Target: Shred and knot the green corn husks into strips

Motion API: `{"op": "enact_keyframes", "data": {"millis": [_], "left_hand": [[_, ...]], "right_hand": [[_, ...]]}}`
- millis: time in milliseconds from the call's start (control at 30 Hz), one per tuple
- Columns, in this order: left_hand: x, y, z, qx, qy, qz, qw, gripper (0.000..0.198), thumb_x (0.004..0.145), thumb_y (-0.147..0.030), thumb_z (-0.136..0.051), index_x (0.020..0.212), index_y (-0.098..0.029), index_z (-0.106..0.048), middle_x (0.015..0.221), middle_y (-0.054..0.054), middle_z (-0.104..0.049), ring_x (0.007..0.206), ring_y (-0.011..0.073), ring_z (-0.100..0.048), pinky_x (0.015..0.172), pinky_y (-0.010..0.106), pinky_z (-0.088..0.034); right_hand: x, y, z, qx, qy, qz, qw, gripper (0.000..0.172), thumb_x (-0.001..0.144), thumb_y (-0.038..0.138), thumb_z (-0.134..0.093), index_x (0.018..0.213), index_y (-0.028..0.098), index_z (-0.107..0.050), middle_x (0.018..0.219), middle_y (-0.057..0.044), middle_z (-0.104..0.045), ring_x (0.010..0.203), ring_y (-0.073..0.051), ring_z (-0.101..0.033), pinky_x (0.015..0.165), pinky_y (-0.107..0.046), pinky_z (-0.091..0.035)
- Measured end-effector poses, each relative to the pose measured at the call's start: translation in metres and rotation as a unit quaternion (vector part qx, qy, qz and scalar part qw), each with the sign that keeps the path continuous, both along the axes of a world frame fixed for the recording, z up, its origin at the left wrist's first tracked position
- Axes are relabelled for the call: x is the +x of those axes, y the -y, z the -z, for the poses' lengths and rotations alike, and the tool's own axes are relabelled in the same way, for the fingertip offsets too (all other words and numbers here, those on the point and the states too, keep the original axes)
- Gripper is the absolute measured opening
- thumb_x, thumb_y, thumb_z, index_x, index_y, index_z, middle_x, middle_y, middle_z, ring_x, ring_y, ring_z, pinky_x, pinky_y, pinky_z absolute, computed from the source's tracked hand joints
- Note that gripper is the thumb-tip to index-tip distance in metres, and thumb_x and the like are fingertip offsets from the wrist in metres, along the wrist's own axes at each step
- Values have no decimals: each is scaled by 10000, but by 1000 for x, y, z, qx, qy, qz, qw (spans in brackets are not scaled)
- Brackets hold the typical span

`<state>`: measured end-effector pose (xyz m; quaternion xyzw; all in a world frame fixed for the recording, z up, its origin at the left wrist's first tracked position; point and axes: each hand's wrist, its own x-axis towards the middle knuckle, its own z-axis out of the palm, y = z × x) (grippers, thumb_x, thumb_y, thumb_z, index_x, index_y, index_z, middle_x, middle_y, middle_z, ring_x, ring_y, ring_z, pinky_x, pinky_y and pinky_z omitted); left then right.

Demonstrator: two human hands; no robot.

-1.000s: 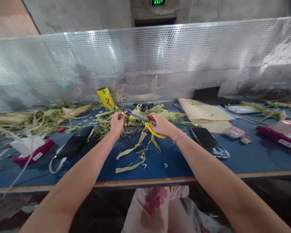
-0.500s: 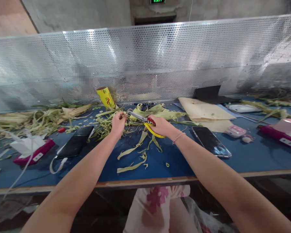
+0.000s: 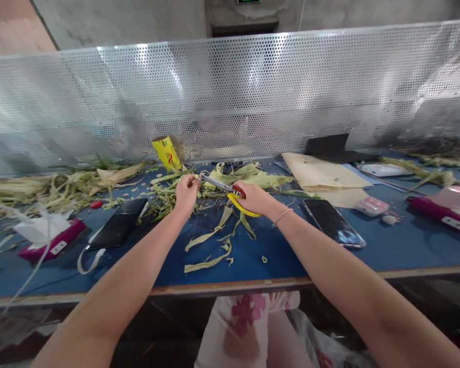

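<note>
My right hand (image 3: 249, 197) is closed round the red and yellow handles of a pair of scissors (image 3: 222, 185). The blades point left and reach close to the fingertips of my left hand (image 3: 187, 193). My left fingers are pinched together at the edge of a heap of pale green husk strips (image 3: 164, 197); a small pale piece shows at their tips, too small to make out fully. Beyond the blades lie broader husk leaves (image 3: 260, 179). Loose curled strips (image 3: 210, 263) lie on the blue tabletop (image 3: 276, 266) between my forearms.
A yellow tube (image 3: 166, 153) stands behind the heap, near a perforated metal screen (image 3: 245, 87). Phones lie left (image 3: 118, 225) and right (image 3: 332, 222). Purple power strips (image 3: 67, 240) sit at both sides. Brown paper (image 3: 322, 174) and a pink case (image 3: 372, 206) are on the right.
Both hands and the scissors stay in nearly the same place. The view has shifted very slightly; nothing else has visibly moved.
</note>
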<state>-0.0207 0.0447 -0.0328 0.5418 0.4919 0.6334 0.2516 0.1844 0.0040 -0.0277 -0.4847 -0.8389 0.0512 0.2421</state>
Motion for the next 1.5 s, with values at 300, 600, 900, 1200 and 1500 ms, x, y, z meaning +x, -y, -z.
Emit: {"op": "enact_keyframes", "data": {"millis": [300,600,900,1200,1500], "left_hand": [[-1,-3,3,14,-14,0,1000,115,657,-220,-564,748,-150,-551,637,5,-565,566,119,-505,594,259,-405],[0,-1,1,12,-16,1,1000,91,661,-201,-573,738,-156,-556,648,6,-575,580,118,-520,615,251,-416],[-1,0,1,12,-10,4,1000,107,663,-230,-592,742,-162,-568,670,10,-585,613,128,-535,652,259,-421],[3,2,-1,1,11,21,1000,93,699,-231,-571,740,-160,-528,712,25,-603,627,126,-555,658,263,-438],[7,6,-4,-5,44,32,998,41,706,-181,-548,722,-163,-514,688,17,-617,566,106,-533,631,257,-430]], "right_hand": [[-1,-1,0,-2,2,3,1000,245,807,364,-428,944,169,-488,705,-41,-579,564,-139,-488,514,-216,-298],[0,-3,2,-3,10,4,1000,232,809,341,-429,953,173,-497,753,-50,-601,613,-148,-517,531,-215,-313],[0,-1,0,-6,56,9,998,300,843,434,-402,966,177,-495,806,-67,-629,680,-167,-569,531,-216,-313],[0,0,-7,10,127,31,991,298,867,396,-357,1010,171,-492,807,-83,-638,666,-172,-574,528,-228,-289],[-3,5,-12,25,123,43,991,295,862,409,-362,967,179,-514,781,-83,-640,663,-189,-587,509,-238,-279]]}}
